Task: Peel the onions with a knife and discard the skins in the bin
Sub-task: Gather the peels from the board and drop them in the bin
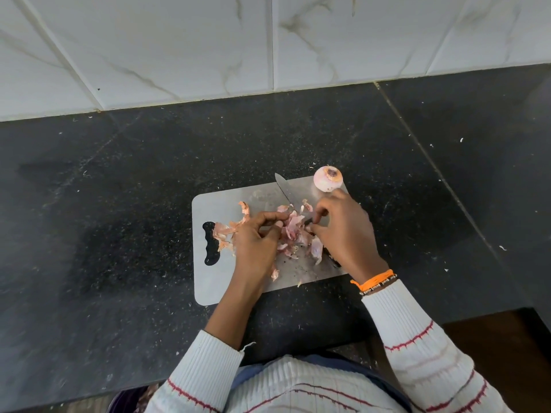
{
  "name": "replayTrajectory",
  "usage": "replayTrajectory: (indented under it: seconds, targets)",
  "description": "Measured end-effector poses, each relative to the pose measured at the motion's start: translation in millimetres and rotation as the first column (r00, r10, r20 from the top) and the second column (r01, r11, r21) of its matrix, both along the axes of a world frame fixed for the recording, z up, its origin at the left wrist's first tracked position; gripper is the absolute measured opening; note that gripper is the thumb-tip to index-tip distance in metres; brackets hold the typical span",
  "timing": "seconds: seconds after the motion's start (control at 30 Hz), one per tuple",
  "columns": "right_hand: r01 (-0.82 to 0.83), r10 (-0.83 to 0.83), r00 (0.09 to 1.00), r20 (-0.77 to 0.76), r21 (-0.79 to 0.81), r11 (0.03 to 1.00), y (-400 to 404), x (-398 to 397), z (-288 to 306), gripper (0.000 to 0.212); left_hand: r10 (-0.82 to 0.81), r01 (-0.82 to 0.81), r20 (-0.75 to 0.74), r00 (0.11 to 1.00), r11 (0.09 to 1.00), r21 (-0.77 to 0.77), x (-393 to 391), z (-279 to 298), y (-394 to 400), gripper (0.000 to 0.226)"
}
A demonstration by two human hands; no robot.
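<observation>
A grey cutting board [226,210] lies on the black counter. A heap of pink and brown onion skins [293,232] sits in its middle, between my two hands. My left hand [256,236] has its fingers curled onto the skins from the left. My right hand [343,231] is closed over the knife's dark handle, and its fingertips pinch at the heap from the right. The knife's blade [284,189] points up and to the left, low over the board. A peeled onion [327,178] stands at the board's far right corner, just beyond my right hand.
More loose skins [223,232] lie by the board's handle slot on the left. The black stone counter [119,204] is speckled with small scraps. A white tiled wall [268,40] rises behind it. The counter's edge drops off at the lower right. No bin is in view.
</observation>
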State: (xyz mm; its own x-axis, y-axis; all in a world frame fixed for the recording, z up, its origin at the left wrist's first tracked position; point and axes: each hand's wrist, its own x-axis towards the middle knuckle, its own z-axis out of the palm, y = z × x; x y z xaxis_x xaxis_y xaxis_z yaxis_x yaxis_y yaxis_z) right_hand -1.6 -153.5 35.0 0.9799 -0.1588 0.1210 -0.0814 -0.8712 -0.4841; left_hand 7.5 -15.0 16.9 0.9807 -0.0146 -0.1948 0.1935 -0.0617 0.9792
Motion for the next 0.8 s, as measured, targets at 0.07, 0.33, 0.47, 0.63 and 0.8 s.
replayTrajectory:
  seconds: [0.07,0.33,0.47,0.63,0.8]
  targets:
    - [0.035,-0.036,0.999,-0.026,-0.025,0.999,-2.3,-9.6,0.4,0.009,-0.020,0.020,-0.002,1.000,1.000,0.005,-1.1,-0.7,-0.2,0.024]
    - [0.096,-0.120,0.977,-0.176,-0.140,0.985,-7.4,-41.2,-12.8,0.030,-0.052,0.052,-0.018,0.998,0.998,0.024,0.5,-5.0,-3.2,0.028]
    - [0.115,-0.140,0.963,-0.231,-0.121,0.986,-8.4,-42.7,-18.2,0.027,-0.061,0.061,-0.016,0.998,0.997,0.051,0.3,-5.1,-3.4,0.026]
    - [0.097,-0.118,0.963,-0.243,-0.097,0.991,-2.5,-42.1,-19.7,0.025,-0.064,0.065,-0.013,0.998,0.996,0.058,-1.8,-3.6,-3.1,0.024]
    - [0.078,-0.096,0.978,-0.183,-0.101,0.992,6.1,-38.1,-20.5,0.022,-0.062,0.063,-0.023,0.998,0.997,0.039,-1.6,-1.8,-1.9,0.022]
